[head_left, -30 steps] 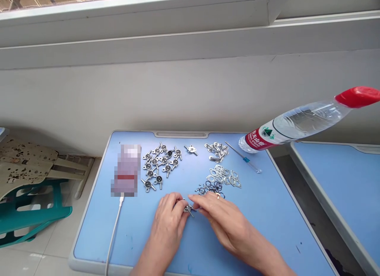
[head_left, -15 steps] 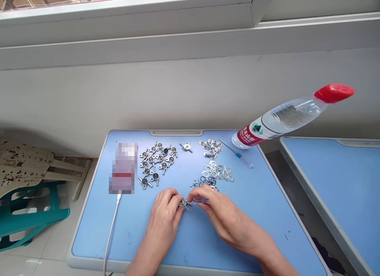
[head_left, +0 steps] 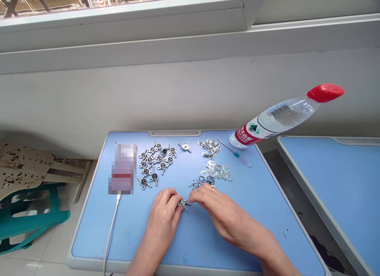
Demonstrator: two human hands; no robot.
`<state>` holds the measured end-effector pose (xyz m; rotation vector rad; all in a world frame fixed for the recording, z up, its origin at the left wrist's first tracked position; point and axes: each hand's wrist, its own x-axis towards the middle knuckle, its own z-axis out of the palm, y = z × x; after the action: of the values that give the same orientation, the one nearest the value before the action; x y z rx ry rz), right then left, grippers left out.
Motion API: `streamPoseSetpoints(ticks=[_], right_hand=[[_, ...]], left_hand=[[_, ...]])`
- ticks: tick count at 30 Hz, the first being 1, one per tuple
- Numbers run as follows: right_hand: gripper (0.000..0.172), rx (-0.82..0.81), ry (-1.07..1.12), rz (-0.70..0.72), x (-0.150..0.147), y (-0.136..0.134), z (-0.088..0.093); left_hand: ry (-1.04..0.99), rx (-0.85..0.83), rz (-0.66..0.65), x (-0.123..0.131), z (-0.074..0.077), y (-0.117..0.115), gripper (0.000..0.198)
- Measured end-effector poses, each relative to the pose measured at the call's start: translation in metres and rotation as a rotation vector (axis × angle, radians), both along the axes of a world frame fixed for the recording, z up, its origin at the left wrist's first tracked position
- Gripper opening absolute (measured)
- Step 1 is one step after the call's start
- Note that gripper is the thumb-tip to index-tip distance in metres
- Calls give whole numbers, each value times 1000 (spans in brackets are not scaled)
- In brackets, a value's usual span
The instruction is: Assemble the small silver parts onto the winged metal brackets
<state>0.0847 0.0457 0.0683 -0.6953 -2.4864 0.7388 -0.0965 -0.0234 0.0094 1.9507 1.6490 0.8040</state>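
Note:
My left hand (head_left: 164, 214) is closed, pinching a small metal fitting (head_left: 183, 204) with thin tube stubs between thumb and fingertips, low over the table. From the right, my right hand (head_left: 218, 212), with a ring on one finger, is curled closed. Its fingertips meet the right end of the fitting; what they hold is hidden behind them. Just beyond the right hand lie small black rings (head_left: 204, 181), flat metal plates (head_left: 218, 171) and a pile of small metal levers (head_left: 209, 146). Several similar fittings with round black centres (head_left: 154, 160) lie at the back left.
One separate fitting (head_left: 185, 147) lies at the back middle. A screwdriver with a clear handle (head_left: 244, 161) and a red-capped water bottle (head_left: 276, 119) are at the right. A blurred-out phone-like object (head_left: 123, 169) with a white cable (head_left: 111, 228) lies left. Another blue table (head_left: 335, 181) stands alongside.
The clear purplish handle visible in my right fingers before is now out of sight. My right hand has turned slightly around the fitting. My left hand holds nearly still; the view shifted a little.

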Motion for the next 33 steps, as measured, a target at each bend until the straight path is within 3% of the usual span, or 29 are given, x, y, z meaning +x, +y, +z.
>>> streamPoseSetpoints(ticks=[10, 14, 18, 21, 27, 30, 33], right_hand=[[24, 202, 106, -83, -12, -4, -10], [30, 163, 145, -66, -11, -4, -10], [42, 0, 69, 36, -3, -1, -4], [42, -80, 25, 71, 1, 0, -1], [22, 70, 138, -38, -11, -4, -10], [24, 142, 198, -79, -17, -4, -15], [29, 80, 207, -48, -14, -1, -12]], left_hand=[[-7, 11, 19, 1, -1, -1, 19], [-8, 4, 24, 2, 0, -1, 21], [-16, 1, 20, 2, 2, -1, 22], [-19, -11, 19, 1, 3, 0, 21], [-18, 5, 25, 1, 2, -1, 18], [-13, -3, 10, 1, 1, -2, 16], [-12, -13, 2, 1, 1, -2, 19]])
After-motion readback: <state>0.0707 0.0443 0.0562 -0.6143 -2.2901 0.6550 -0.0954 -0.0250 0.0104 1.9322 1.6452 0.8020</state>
